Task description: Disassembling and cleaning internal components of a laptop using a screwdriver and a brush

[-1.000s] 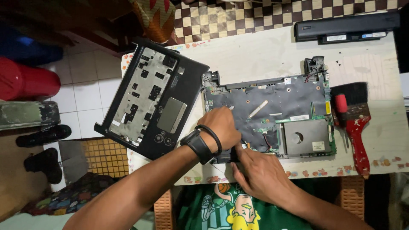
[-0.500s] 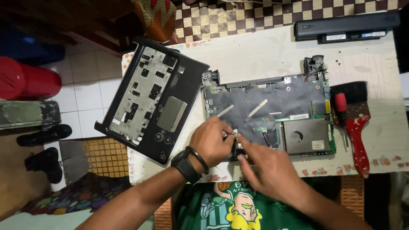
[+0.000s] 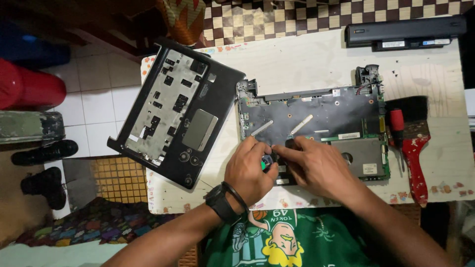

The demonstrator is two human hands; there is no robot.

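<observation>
1. The opened laptop base [image 3: 316, 116] lay flat on the pale counter [image 3: 297, 59], its dark inner board facing up, with a green circuit edge and a metal drive cover at its right end.
2. The left hand [image 3: 247, 173], a black watch on its wrist, rested on the near left corner of the base, its fingers [image 3: 257, 148] curled down and pinched around a small part with a green-blue glint; what that part was could not be told.
3. The right hand [image 3: 316, 168] lay just beside it, touching the same spot, its fingers [image 3: 287, 151] extended flat and pressed onto the board, holding nothing that could be made out.
4. The detached black palm-rest cover [image 3: 173, 113] sat tilted at the left of the base, underside up, overhanging the counter's edge.
5. A red-handled paintbrush [image 3: 410, 143] lay just right of the base, bristles pointing away.
6. A long black battery pack [image 3: 405, 32] lay at the counter's far right, well apart from both hands.
</observation>
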